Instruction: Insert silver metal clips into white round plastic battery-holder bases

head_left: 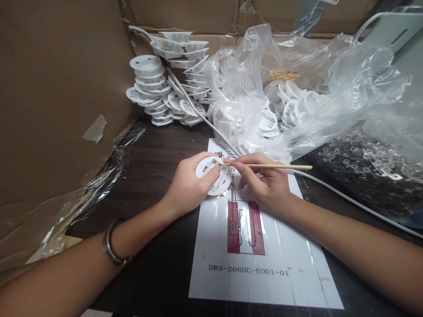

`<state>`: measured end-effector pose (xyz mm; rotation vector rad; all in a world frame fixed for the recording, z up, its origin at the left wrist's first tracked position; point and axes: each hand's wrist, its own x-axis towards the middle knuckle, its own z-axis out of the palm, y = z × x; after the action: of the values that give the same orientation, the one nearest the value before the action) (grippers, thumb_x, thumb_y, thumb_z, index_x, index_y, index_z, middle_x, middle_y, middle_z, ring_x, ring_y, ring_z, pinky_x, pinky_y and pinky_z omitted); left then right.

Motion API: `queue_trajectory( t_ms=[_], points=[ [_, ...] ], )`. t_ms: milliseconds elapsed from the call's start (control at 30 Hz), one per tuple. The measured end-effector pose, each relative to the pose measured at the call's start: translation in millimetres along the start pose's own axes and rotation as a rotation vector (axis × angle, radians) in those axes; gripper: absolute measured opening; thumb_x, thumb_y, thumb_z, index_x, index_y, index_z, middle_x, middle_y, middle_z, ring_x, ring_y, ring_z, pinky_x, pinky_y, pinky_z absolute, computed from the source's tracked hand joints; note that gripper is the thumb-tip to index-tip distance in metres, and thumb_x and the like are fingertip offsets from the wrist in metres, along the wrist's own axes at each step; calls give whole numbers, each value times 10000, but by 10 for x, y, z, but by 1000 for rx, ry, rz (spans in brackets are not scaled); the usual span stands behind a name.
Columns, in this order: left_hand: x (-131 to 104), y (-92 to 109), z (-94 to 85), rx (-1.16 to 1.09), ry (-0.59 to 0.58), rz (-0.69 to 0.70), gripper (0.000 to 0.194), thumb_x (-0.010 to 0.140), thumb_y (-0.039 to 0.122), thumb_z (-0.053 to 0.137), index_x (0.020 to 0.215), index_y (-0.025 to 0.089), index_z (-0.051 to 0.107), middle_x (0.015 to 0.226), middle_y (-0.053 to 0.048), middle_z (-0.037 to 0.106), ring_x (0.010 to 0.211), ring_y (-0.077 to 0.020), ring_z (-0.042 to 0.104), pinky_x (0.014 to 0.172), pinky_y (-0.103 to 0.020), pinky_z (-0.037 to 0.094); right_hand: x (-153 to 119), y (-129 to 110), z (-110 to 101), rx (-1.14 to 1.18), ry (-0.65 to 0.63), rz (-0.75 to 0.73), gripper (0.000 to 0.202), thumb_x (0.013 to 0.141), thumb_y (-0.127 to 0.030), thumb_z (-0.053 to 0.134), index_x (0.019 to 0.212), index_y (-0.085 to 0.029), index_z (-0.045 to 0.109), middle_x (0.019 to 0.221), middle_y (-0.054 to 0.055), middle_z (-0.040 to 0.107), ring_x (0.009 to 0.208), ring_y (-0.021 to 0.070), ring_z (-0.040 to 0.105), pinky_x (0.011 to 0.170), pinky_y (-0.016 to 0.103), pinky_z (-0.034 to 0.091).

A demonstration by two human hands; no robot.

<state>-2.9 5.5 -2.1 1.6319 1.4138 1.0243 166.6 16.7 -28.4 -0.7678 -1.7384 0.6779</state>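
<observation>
My left hand (193, 182) grips a round white plastic disc (220, 182) with small slots, its thumb lying across the face. In my right hand (262, 178) is a thin wooden stick (280, 166), pinched between the fingertips. The stick's left tip meets the upper part of the disc near the left thumb. Small metal pieces (221, 194) show around and under the disc's edge; their exact shape is hard to make out. Beneath both hands lies a laminated sheet (247, 284) with a red-and-white diagram and printed text.
Stacks of white discs (148, 83) stand at the back left. A clear plastic bag (241, 88) holds more discs. On the right, another bag contains many small metal plates (373, 154). A white cable (205, 119) crosses the dark table (139, 176). Cardboard (62, 88) walls the left side.
</observation>
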Motion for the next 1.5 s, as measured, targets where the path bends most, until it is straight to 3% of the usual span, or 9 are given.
queue_trajectory(
  t_ms=[167,667,867,1067,1300,1500],
  points=[
    [-5,6,10,2,2,-9,165,779,276,604,850,151,684,727,-25,672,614,-141,612,494,-204,485,18,-27,9,-38,-7,13,93,875,-143,604,914,-126,687,859,34,724,686,94,662,541,195,517],
    [23,-41,23,19,-18,20,110,774,222,595,807,154,675,715,-9,666,614,-130,605,506,-197,469,-41,9,14,-194,-15,-58,90,878,-180,618,938,-173,685,885,2,725,690,109,665,645,251,580],
    [9,-4,19,15,18,19,133,780,243,601,831,147,679,699,-9,669,606,-131,607,509,-201,472,-15,-19,11,-95,-1,10,103,897,-163,579,923,-170,678,862,8,722,714,111,679,548,214,550],
    [-10,-7,21,15,-30,107,178,811,255,598,925,155,692,843,-26,716,772,-159,653,666,-230,516,-17,-22,3,2,64,-7,81,879,-149,608,917,-175,674,888,9,721,788,126,691,638,226,583],
    [-28,-22,13,43,-45,147,197,848,252,559,957,180,707,929,-24,723,862,-164,662,743,-236,514,-11,-23,7,11,60,49,104,883,-166,593,828,-168,681,791,5,695,541,74,614,420,175,493],
    [-25,-28,15,75,-50,137,198,851,274,550,928,172,702,844,-25,714,810,-171,662,676,-242,507,0,-16,-2,18,41,64,205,903,-180,564,727,-162,668,843,20,694,640,92,649,547,200,551]
  ],
)
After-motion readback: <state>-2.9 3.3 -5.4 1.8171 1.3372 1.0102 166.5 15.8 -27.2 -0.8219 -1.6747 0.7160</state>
